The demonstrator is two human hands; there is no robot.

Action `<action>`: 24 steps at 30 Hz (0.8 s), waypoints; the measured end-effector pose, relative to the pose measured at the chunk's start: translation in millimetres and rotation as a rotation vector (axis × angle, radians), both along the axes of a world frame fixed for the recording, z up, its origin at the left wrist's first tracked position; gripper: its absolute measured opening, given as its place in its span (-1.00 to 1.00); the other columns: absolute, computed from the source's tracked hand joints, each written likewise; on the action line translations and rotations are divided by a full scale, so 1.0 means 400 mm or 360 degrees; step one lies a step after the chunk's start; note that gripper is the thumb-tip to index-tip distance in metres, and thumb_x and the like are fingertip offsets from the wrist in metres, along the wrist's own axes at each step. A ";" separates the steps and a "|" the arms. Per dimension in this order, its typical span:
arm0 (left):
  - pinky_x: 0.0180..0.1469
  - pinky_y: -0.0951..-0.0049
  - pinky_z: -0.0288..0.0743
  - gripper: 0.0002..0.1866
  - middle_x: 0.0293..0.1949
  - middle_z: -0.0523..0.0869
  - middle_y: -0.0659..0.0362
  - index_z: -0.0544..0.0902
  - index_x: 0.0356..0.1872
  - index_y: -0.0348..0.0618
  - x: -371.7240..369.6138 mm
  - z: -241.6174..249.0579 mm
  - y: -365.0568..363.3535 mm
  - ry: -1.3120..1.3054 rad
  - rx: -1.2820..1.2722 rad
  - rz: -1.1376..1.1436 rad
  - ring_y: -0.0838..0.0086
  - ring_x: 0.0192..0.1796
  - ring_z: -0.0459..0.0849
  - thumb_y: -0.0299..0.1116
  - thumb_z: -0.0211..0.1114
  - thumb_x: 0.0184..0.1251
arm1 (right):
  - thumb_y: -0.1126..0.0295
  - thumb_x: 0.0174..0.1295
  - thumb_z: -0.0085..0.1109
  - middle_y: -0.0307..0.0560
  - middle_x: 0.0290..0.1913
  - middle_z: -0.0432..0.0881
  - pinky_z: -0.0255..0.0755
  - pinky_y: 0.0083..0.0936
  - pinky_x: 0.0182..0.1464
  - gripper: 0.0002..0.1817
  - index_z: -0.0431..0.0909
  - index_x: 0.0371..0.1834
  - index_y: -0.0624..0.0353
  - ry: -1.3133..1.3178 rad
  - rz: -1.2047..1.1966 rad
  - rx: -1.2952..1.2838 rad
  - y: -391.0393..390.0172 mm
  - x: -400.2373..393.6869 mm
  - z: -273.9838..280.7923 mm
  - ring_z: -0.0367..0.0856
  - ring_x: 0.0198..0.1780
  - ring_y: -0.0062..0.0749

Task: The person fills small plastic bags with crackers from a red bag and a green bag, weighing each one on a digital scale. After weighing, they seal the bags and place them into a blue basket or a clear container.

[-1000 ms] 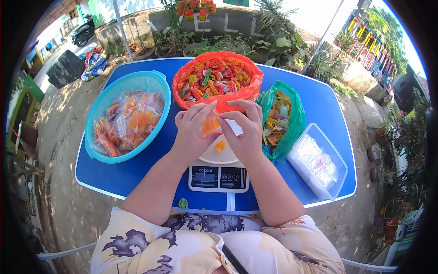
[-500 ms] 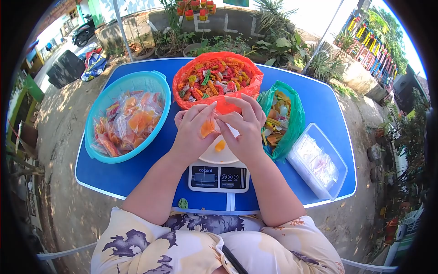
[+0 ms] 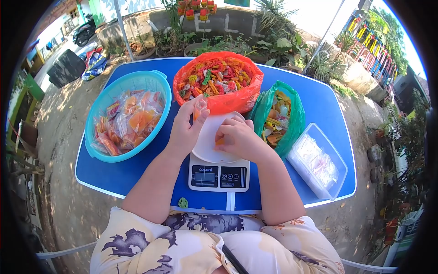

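My left hand (image 3: 188, 127) pinches a small clear plastic bag (image 3: 200, 108) with something orange in it, left of the white plate (image 3: 207, 145). Over that plate, my right hand (image 3: 241, 138) has its fingers closed around an orange snack piece (image 3: 220, 142), which is partly hidden by them. The plate rests on a white kitchen scale (image 3: 219, 176) whose display I cannot read. Just beyond my hands stands a red plastic bag (image 3: 223, 104) full of red, orange, yellow and green snack pieces.
On the blue table (image 3: 155, 176) are a turquoise basket (image 3: 166, 107) of filled packets, a green bag (image 3: 294, 114) of yellowish pieces, and a clear box (image 3: 315, 194) holding empty plastic bags. A green piece (image 3: 183, 202) lies near the front edge.
My hands have moved apart. The left went slightly left with the plastic bag, while the right came down to the plate and closed around the orange piece lying there.
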State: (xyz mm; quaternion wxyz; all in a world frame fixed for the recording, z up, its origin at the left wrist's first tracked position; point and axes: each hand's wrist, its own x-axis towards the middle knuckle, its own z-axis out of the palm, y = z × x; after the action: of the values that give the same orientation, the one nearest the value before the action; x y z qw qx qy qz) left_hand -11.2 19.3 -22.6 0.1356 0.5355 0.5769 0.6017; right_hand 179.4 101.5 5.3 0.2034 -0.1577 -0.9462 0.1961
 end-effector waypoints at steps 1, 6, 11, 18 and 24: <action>0.41 0.27 0.39 -0.45 0.27 0.63 -0.09 0.48 0.39 -0.32 -0.004 -0.008 0.004 0.0005 -0.0005 0.0001 0.20 0.34 0.59 -0.15 0.27 0.58 | 0.29 0.12 0.54 -0.23 -0.22 0.65 0.34 -0.29 0.12 -0.77 0.73 -0.19 0.03 -0.0009 -0.0025 -0.0171 0.002 -0.005 0.002 0.62 -0.03 -0.34; 0.47 0.33 0.34 -0.42 0.42 0.50 -0.05 0.34 0.50 -0.30 -0.011 -0.015 0.003 -0.0258 -0.0109 -0.0168 0.28 0.46 0.49 -0.09 0.07 0.70 | 0.52 0.21 0.43 -0.17 -0.17 0.67 0.59 -0.42 -0.11 -0.83 0.71 -0.15 0.20 0.0364 -0.0251 -0.0693 0.003 -0.022 0.018 0.70 -0.20 -0.36; 0.27 0.45 0.48 -0.41 0.21 0.63 0.05 0.36 0.48 -0.28 -0.003 -0.012 0.005 -0.0448 0.0007 -0.0233 0.47 0.17 0.62 0.00 -0.06 0.74 | 0.65 0.30 0.29 -0.15 -0.07 0.65 0.61 -0.54 0.09 -0.81 0.74 -0.05 0.29 0.1051 -0.0187 -0.1280 0.025 -0.034 -0.007 0.68 -0.04 -0.48; 0.12 0.47 0.51 -0.36 -0.11 0.72 0.14 0.37 0.47 -0.27 0.014 0.032 -0.015 -0.0667 -0.0139 -0.0387 0.54 -0.08 0.62 0.09 -0.15 0.74 | 0.63 0.40 0.23 -0.17 0.01 0.60 0.50 -0.58 0.12 -0.79 0.76 0.02 0.25 0.1103 -0.0049 -0.0820 0.037 -0.016 -0.015 0.58 0.10 -0.52; 0.06 0.43 0.53 -0.32 -0.10 0.73 0.11 0.48 0.37 -0.29 0.012 0.032 -0.020 -0.0732 -0.0264 -0.0661 0.52 -0.14 0.61 0.16 -0.22 0.73 | 0.59 0.42 0.24 -0.17 0.01 0.61 0.47 -0.61 0.09 -0.75 0.72 0.11 0.28 0.1151 -0.0176 -0.0918 0.038 -0.019 -0.007 0.59 0.05 -0.56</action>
State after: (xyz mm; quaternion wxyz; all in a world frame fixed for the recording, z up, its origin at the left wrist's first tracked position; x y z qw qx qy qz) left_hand -6.4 11.4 -9.8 0.4255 0.4788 0.4565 0.6175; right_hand 172.0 116.8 2.6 0.4782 -0.1796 -0.7115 0.4825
